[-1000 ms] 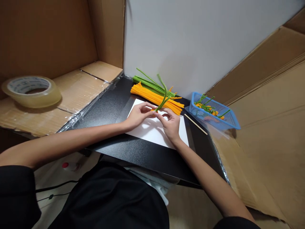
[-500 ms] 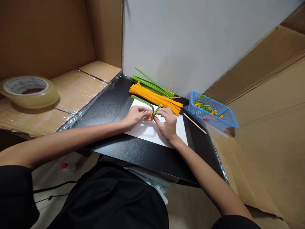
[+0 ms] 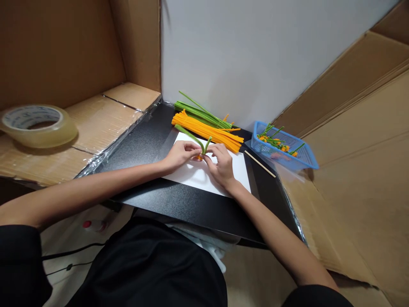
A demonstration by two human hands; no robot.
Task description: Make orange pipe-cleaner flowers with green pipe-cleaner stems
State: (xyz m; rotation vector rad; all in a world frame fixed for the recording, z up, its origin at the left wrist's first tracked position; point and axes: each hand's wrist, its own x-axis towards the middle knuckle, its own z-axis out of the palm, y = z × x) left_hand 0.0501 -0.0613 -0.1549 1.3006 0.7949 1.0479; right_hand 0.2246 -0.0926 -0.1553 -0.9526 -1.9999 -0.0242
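Note:
Over a white sheet of paper [image 3: 194,175], my left hand [image 3: 179,157] and my right hand [image 3: 221,164] meet with fingertips pinched. Between them is a green pipe cleaner [image 3: 191,135], bent into a V with a long arm to the left and a short one to the right. A small orange pipe cleaner piece [image 3: 199,157] shows under the left fingertips, mostly hidden by them. Just beyond the hands lie a bundle of orange pipe cleaners [image 3: 207,131] and, behind it, a bundle of green pipe cleaners [image 3: 200,113].
A blue basket [image 3: 305,157] holding green-and-orange pieces stands at the right, with a thin wooden stick [image 3: 260,164] near it. On cardboard at the left lies a roll of clear tape [image 3: 60,132]. A white wall [image 3: 255,55] and cardboard panels enclose the black table [image 3: 153,200].
The green pipe cleaner's two arms have come closer together, its short arm now standing more upright. Both hands stay almost in place, and the view has shifted slightly.

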